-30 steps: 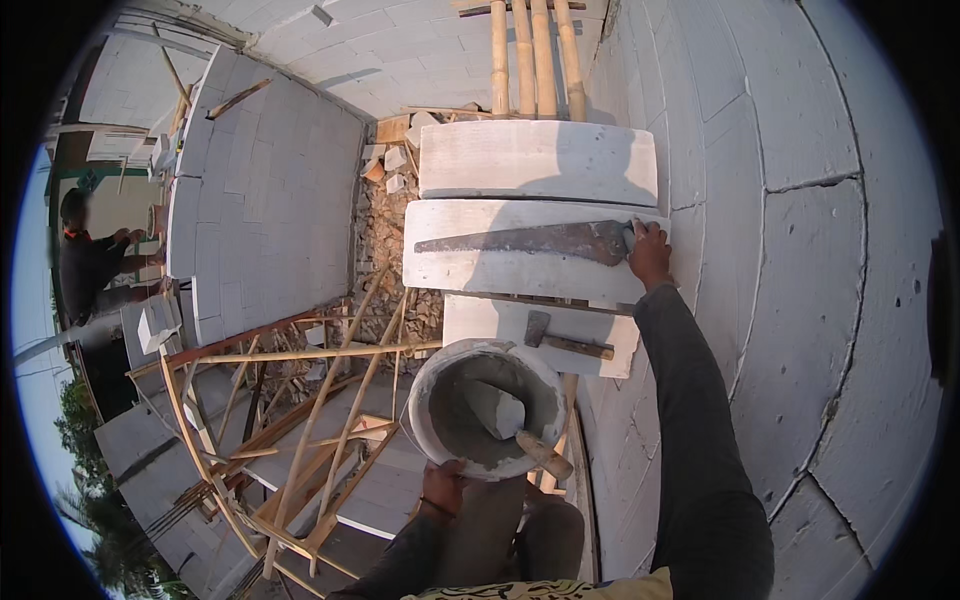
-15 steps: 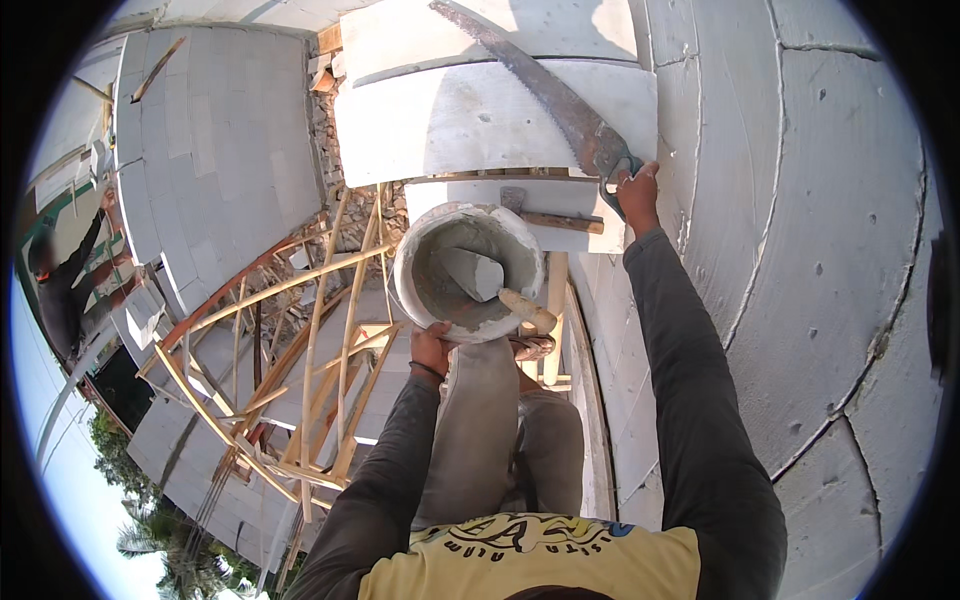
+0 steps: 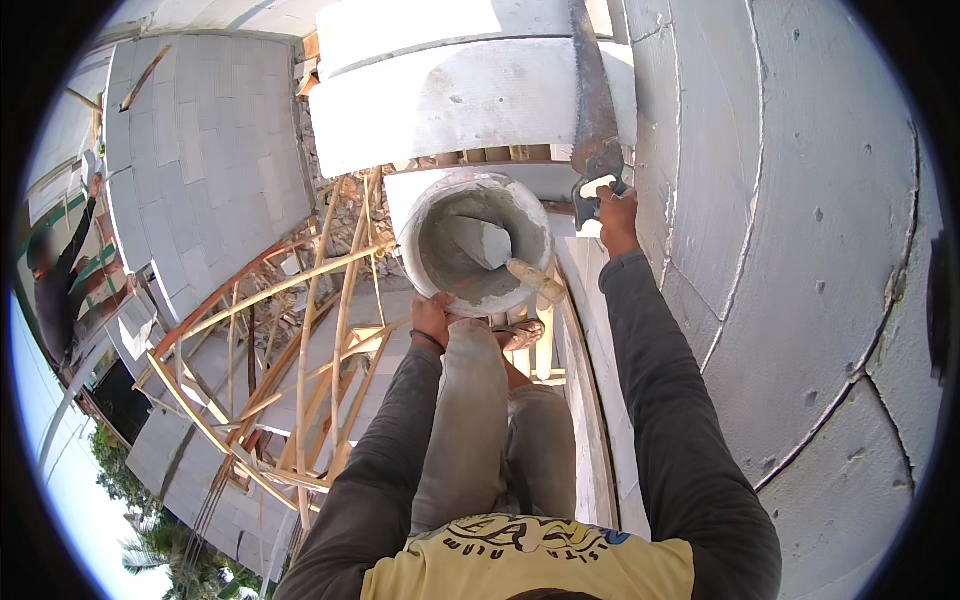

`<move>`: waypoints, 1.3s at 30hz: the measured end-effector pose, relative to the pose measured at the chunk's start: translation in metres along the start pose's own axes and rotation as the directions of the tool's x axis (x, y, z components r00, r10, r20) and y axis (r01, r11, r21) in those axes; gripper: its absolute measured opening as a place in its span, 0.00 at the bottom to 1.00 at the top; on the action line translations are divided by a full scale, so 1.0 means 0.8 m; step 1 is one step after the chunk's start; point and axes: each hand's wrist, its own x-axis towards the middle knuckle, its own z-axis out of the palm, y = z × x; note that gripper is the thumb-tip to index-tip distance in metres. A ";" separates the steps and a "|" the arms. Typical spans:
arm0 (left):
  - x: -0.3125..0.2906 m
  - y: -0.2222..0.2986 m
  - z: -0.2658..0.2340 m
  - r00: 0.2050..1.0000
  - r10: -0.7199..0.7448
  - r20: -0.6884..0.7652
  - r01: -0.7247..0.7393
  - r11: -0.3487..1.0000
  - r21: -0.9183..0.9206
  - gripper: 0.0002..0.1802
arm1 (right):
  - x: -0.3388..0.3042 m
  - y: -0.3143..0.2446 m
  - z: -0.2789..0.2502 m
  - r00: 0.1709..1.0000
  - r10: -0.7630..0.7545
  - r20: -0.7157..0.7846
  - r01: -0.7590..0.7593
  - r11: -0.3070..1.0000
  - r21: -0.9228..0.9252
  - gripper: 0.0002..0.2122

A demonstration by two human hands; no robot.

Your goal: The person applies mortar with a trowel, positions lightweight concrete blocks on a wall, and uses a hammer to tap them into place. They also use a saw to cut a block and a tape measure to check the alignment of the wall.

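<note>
My left hand (image 3: 432,320) is closed on the near rim of a mortar-smeared bucket (image 3: 405,245), at its lower left. Inside the bucket, a trowel (image 3: 478,240) rests with grey mortar on its blade, and its wooden handle juts over the right rim. On the right, my right hand (image 3: 619,222) grips the dark handle of a rusty handsaw (image 3: 595,100). The saw's blade points away from me over the right ends of pale blocks (image 3: 450,95). Whether the blade touches them I cannot tell.
A pale block wall (image 3: 800,230) rises close on my right. To the left stand bamboo and timber poles (image 3: 290,285) above rubble, and a lower block wall (image 3: 210,150). A person (image 3: 65,280) works at the far left. My sandalled foot (image 3: 522,335) shows below the bucket.
The saw has swung from a diagonal to nearly straight ahead, as my right hand moved slightly left and nearer. The bucket now hides the wooden-handled tool that lay behind it.
</note>
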 end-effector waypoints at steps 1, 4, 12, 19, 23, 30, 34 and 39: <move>-0.001 -0.007 0.003 0.999 0.034 -0.023 -0.033 0.998 0.049 0.21 | 0.007 0.015 -0.008 0.998 -0.052 -0.025 0.053 0.998 0.032 0.17; -0.019 -0.019 -0.010 0.994 0.024 -0.107 -0.016 0.997 0.074 0.20 | -0.036 -0.016 0.009 0.999 -0.041 -0.016 0.039 0.997 -0.067 0.16; -0.049 -0.037 -0.025 0.997 -0.075 -0.010 0.075 0.997 -0.013 0.18 | 0.033 -0.034 0.041 0.875 -0.483 -0.026 0.414 0.776 -0.476 0.24; -0.090 0.053 0.022 0.975 0.090 0.203 -0.065 0.990 -0.124 0.23 | 0.032 -0.045 0.000 0.953 -0.248 0.176 0.281 0.938 -0.200 0.28; -0.103 0.104 0.038 0.964 0.230 0.135 -0.195 0.953 -0.230 0.23 | 0.014 -0.051 0.010 0.972 -0.050 0.229 0.070 0.994 -0.080 0.26; -0.070 0.153 0.058 0.937 0.331 0.111 -0.300 0.926 -0.229 0.17 | 0.013 -0.048 -0.007 0.966 -0.055 0.252 -0.006 0.972 0.235 0.16; -0.089 0.138 0.014 0.969 0.245 0.039 -0.232 0.951 -0.203 0.19 | -0.098 -0.086 -0.008 0.976 -0.101 0.192 -0.031 0.810 0.585 0.08; -0.111 0.085 -0.023 0.998 0.068 -0.008 -0.068 0.996 -0.064 0.20 | -0.241 -0.092 -0.071 0.971 -0.235 0.046 0.184 0.855 0.484 0.06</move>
